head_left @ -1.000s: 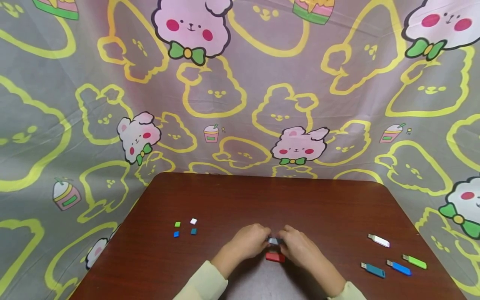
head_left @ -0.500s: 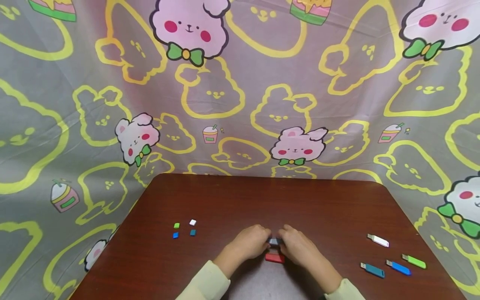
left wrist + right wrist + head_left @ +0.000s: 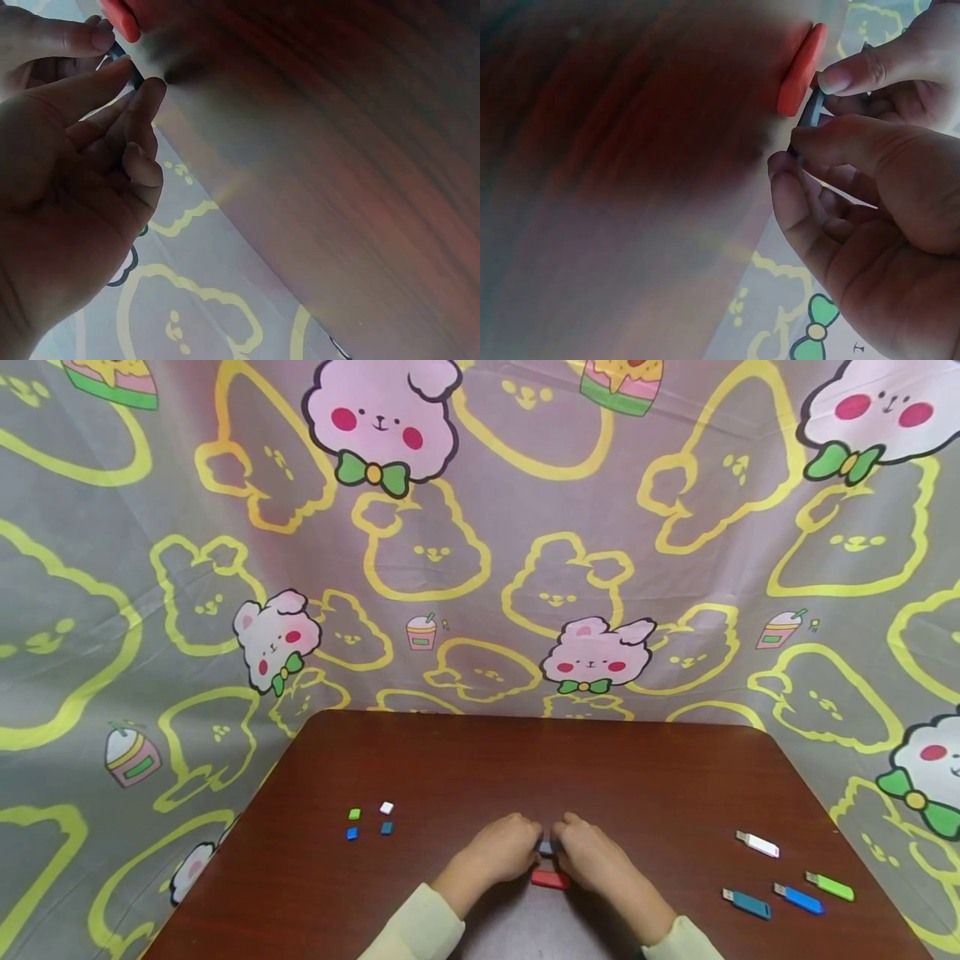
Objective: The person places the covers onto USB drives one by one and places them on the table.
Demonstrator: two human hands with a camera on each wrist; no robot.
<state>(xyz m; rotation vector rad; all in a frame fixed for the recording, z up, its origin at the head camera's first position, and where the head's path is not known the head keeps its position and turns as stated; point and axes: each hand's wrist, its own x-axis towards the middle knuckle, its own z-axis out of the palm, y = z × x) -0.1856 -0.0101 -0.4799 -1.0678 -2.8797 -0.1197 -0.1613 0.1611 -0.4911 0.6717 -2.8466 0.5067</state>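
Between my two hands is a slim dark grey USB stick [image 3: 810,112], its ends covered by fingers. My left hand [image 3: 501,846] pinches one end between thumb and fingers. The opposite end is pinched by the thumb and index finger of my right hand [image 3: 596,852], seen closest in the right wrist view. A red USB stick [image 3: 550,879] lies on the table just on the near side of the hands. The left wrist view shows a bit of the red stick at its top edge.
On the left of the brown table [image 3: 450,752] lie small caps: green [image 3: 355,814], white [image 3: 386,807], blue [image 3: 352,833] and teal [image 3: 387,828]. At right lie white [image 3: 759,844], green [image 3: 830,886], blue [image 3: 798,898] and teal [image 3: 747,903] USB sticks. A patterned cloth [image 3: 487,568] hangs behind.
My fingertips have come slightly closer together, so less of the grey stick shows between them. The other sticks and caps stay where they were.
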